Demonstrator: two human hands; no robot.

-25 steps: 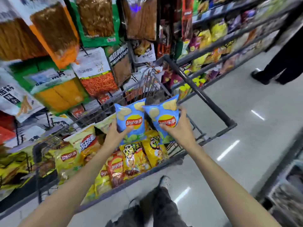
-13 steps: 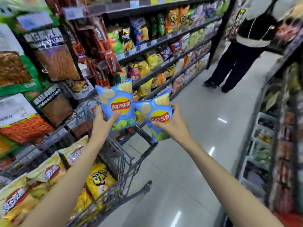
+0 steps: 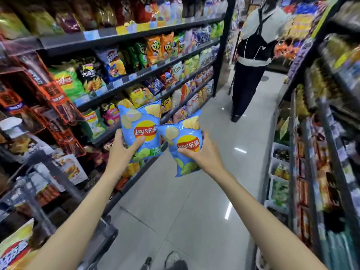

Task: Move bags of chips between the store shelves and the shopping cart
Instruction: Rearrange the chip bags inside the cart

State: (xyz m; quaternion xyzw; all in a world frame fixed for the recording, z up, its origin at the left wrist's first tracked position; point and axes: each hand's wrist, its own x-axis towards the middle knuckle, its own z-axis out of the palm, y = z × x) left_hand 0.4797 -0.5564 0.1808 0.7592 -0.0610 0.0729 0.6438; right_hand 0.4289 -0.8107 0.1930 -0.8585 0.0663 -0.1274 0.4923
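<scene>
- Left hand grips one blue bag, right hand grips another, both mid-air.
- Shelves sit at 11 o'clock, cart at 8.
- Guessing mid-transfer: neither bag is set down yet.

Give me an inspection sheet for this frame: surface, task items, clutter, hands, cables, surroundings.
Surface: glossy tiled aisle floor, light glare, nothing lying on it.
Task items: two blue Lay's bags, left bag and right bag, both held up in the air, corners touching; shopping cart at lower left, a yellow chip bag in it.
Clutter: nothing seen loose.
Hands: left hand grips the left bag; right hand grips the right bag.
Cables: nothing seen.
Surroundings: stocked snack shelves on the left, more racks on the right, another shopper ahead in the aisle.
</scene>
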